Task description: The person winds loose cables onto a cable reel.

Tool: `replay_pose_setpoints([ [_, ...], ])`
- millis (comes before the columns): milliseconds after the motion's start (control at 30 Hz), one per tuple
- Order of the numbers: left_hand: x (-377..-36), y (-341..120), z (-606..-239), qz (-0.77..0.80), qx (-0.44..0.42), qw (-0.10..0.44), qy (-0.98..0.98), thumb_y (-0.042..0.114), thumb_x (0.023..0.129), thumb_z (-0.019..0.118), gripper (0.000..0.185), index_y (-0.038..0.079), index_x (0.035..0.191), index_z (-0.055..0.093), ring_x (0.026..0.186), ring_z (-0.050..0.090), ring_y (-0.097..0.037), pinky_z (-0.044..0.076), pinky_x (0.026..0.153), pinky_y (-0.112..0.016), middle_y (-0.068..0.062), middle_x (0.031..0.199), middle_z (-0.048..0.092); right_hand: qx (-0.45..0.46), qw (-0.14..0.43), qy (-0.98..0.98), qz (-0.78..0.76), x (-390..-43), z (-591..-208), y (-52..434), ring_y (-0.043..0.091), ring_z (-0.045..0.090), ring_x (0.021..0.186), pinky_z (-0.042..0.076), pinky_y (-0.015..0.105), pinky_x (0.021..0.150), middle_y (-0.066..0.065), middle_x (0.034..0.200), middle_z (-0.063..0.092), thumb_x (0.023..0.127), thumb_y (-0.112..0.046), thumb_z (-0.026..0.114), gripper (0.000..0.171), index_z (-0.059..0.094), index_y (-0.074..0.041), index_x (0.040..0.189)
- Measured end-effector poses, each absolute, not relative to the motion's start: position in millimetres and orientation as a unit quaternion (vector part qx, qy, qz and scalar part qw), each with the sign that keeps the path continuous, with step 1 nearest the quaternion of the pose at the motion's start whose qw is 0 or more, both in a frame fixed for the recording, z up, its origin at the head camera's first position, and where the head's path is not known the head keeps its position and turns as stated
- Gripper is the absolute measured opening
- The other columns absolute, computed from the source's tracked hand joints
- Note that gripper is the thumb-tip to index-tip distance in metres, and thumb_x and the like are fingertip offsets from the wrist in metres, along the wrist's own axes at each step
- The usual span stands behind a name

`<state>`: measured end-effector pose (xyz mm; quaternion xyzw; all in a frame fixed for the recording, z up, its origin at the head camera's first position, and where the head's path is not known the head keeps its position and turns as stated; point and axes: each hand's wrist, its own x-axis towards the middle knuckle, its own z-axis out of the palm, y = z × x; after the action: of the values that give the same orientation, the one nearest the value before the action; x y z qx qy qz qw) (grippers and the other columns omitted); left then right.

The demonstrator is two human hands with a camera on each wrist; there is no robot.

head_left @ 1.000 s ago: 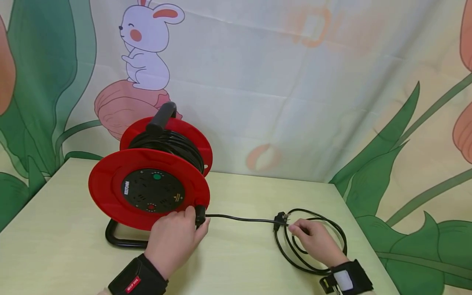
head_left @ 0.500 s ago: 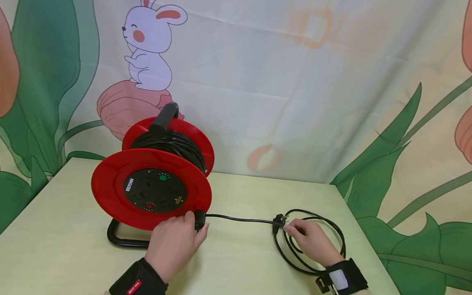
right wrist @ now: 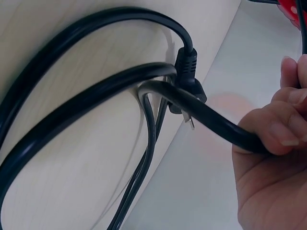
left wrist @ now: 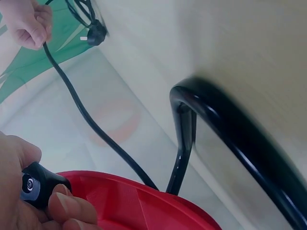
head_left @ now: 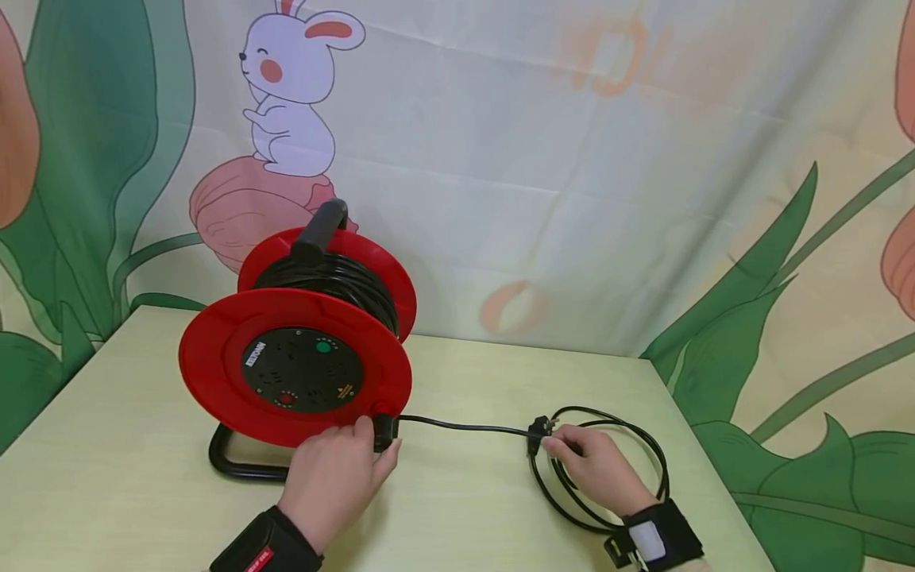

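Observation:
A red cable reel (head_left: 207,361) with black cable wound on its drum (head_left: 336,278) stands on the left side of the table. My left hand (head_left: 332,481) grips the black crank knob (head_left: 386,433) at the lower right of the front disc; the left wrist view shows the knob (left wrist: 42,187) between thumb and fingers. From the reel a black cable (head_left: 457,427) runs right to my right hand (head_left: 600,469), which pinches it. Just left of those fingertips is the plug (head_left: 538,437), its pins showing in the right wrist view beside the cable (right wrist: 216,122).
Loose loops of cable (head_left: 666,465) lie on the table (head_left: 465,508) around and beyond my right hand. The reel has a black tube stand (head_left: 246,472) and a carrying handle (head_left: 318,232) on top. A printed cloth (head_left: 457,175) hangs behind the table.
The reel's front disc has turned a little clockwise, and my left hand has moved down slightly with the knob. My right hand has shifted left with the cable, towards the reel.

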<state>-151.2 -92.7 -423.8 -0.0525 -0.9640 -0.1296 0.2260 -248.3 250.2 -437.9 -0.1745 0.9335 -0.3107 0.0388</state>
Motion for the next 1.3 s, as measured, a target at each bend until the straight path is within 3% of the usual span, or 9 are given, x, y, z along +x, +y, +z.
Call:
replay_pose_setpoints([
  [200,-150.5,-93.9,-429.1,-0.130,-0.048,0.223,-0.965,0.040,0.085,0.067,0.040,0.009,0.069,0.048,0.044,0.036,-0.014,0.030,0.041,-0.028,0.002,0.050,0.036,-0.167,0.047,0.937,-0.304,-247.9,-437.6,245.6,0.007,0.034,0.054,0.029,0.025,0.052,-0.009,0.061,0.034,0.096,-0.036,0.059,0.030,0.057,-0.018,0.073],
  [533,-150.3,-95.4,-434.6,-0.130,-0.039,0.215,-0.967,0.041,0.086,0.066,0.040,0.009,0.069,0.049,0.044,0.036,-0.015,0.030,0.041,-0.028,0.002,0.050,0.036,-0.170,0.045,0.941,-0.290,-247.6,-439.4,241.2,0.008,0.037,0.056,0.031,0.026,0.053,-0.009,0.063,0.038,0.096,-0.038,0.059,0.027,0.058,-0.024,0.073],
  [1300,-142.0,-115.8,-453.5,-0.164,-0.007,0.124,-0.979,0.044,0.089,0.062,0.041,0.010,0.072,0.047,0.043,0.038,-0.014,0.030,0.044,-0.030,0.003,0.050,0.038,-0.211,0.034,0.931,-0.296,-248.6,-449.1,212.8,0.006,0.039,0.055,0.033,0.024,0.053,-0.013,0.063,0.039,0.096,-0.041,0.057,0.026,0.058,-0.026,0.074],
])
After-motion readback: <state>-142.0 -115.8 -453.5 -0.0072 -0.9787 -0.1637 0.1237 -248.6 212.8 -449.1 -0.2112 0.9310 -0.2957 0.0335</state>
